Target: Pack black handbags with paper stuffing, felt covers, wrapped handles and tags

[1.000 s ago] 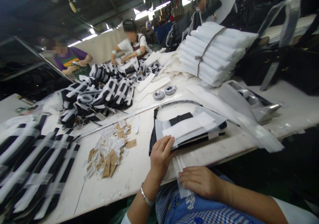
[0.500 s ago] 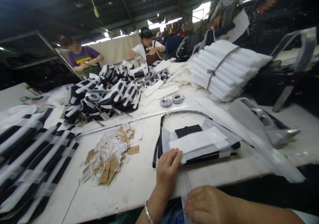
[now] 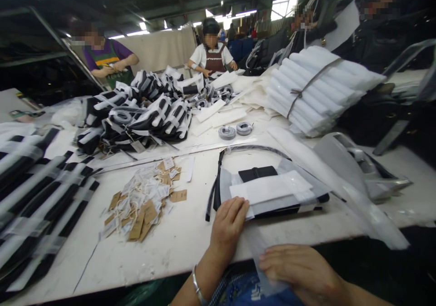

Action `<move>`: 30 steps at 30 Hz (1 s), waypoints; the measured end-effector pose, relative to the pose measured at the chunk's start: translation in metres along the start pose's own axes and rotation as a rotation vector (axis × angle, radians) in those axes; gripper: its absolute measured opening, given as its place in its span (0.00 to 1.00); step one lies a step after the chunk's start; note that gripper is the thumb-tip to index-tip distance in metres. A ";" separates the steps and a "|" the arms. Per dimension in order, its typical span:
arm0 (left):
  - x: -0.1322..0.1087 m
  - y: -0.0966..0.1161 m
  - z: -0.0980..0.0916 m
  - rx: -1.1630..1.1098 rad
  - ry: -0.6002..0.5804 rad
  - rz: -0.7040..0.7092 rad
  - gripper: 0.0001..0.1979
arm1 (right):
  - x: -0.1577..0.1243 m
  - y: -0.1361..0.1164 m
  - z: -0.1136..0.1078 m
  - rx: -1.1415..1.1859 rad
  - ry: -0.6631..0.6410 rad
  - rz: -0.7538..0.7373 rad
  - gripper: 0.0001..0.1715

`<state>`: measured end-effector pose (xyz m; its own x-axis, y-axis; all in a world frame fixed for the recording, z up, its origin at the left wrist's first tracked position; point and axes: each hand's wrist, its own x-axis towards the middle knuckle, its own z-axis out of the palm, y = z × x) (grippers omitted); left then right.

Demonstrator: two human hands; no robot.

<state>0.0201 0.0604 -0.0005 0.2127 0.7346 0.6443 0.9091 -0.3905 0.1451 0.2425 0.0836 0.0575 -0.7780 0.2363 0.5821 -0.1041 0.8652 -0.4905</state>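
A black handbag (image 3: 257,173) lies on the table, partly covered by translucent grey-white wrapping, with a white foam strip (image 3: 272,188) across its front. Its strap (image 3: 252,149), partly wrapped in plastic, arches behind it. My left hand (image 3: 229,219), wearing a silver bangle, is closed at the bag's near left corner, fingers together over the wrapping edge. A translucent plastic strip (image 3: 256,244) runs from beside that hand down past the table's edge to my right hand (image 3: 299,267). There the right fingers are closed on the strip, above my lap; its lower end hangs below them.
Paper tags with strings (image 3: 146,201) lie heaped to the left. Wrapped black-and-white bundles (image 3: 44,210) cover the far left. A tied stack of white foam rolls (image 3: 316,88) and grey wrapped pieces (image 3: 354,160) stand right. Two co-workers (image 3: 211,56) work across the table.
My right hand has moved slightly right and up, and more of the plastic strip shows. My left hand stays at the bag's corner. The camera view has shifted slightly.
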 end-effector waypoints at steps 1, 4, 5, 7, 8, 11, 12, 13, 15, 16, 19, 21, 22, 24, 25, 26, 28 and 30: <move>0.001 0.000 -0.001 0.000 -0.014 -0.002 0.18 | 0.003 0.000 -0.003 0.007 0.012 0.011 0.13; 0.004 0.001 -0.003 -0.002 -0.051 -0.012 0.17 | 0.014 0.002 -0.011 0.035 0.040 0.028 0.15; 0.004 0.001 -0.004 -0.004 -0.055 -0.014 0.17 | 0.019 0.003 -0.014 0.060 0.019 0.019 0.14; 0.005 0.002 -0.005 -0.009 -0.047 -0.018 0.16 | 0.026 0.006 -0.021 0.144 -0.045 -0.002 0.10; 0.005 0.002 -0.005 -0.011 -0.039 -0.018 0.16 | 0.028 0.010 -0.024 0.178 -0.061 0.005 0.11; 0.004 0.003 -0.003 -0.016 -0.023 -0.016 0.16 | 0.031 0.029 -0.029 0.054 -0.010 0.092 0.18; 0.003 0.003 -0.002 -0.017 -0.018 -0.016 0.16 | 0.030 0.037 -0.028 -0.061 0.005 0.114 0.18; 0.002 0.003 -0.002 -0.018 -0.011 -0.017 0.16 | 0.029 0.046 -0.025 -0.183 0.004 0.117 0.18; 0.001 0.003 -0.001 -0.016 0.008 -0.014 0.16 | 0.025 0.062 -0.018 -0.364 -0.041 0.062 0.23; 0.000 0.002 -0.001 -0.016 0.015 -0.009 0.16 | 0.023 0.069 -0.013 -0.416 -0.059 0.025 0.25; -0.003 -0.003 -0.003 -0.046 0.004 0.041 0.16 | 0.015 0.079 -0.004 -0.487 -0.052 -0.045 0.27; -0.006 -0.007 -0.008 -0.082 -0.024 0.089 0.16 | 0.011 0.080 -0.002 -0.508 -0.031 -0.052 0.26; -0.008 -0.009 -0.011 -0.098 -0.039 0.109 0.16 | 0.010 0.079 -0.001 -0.513 -0.024 -0.055 0.25; -0.012 -0.013 -0.017 -0.116 -0.071 0.134 0.17 | 0.010 0.080 0.000 -0.520 -0.015 -0.060 0.25; -0.013 -0.014 -0.020 -0.120 -0.088 0.136 0.18 | 0.010 0.080 0.000 -0.524 -0.013 -0.057 0.24; -0.014 -0.014 -0.022 -0.125 -0.099 0.134 0.18 | 0.011 0.081 0.000 -0.528 -0.011 -0.053 0.24; -0.015 -0.015 -0.025 -0.136 -0.101 0.123 0.18 | 0.011 0.081 0.000 -0.537 -0.025 -0.047 0.24; -0.014 -0.016 -0.025 -0.148 -0.092 0.103 0.18 | 0.007 0.077 -0.002 -0.546 -0.075 -0.043 0.26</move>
<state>-0.0061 0.0422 0.0064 0.3394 0.7316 0.5912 0.8200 -0.5381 0.1951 0.2298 0.1530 0.0250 -0.8241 0.1806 0.5369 0.1839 0.9818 -0.0479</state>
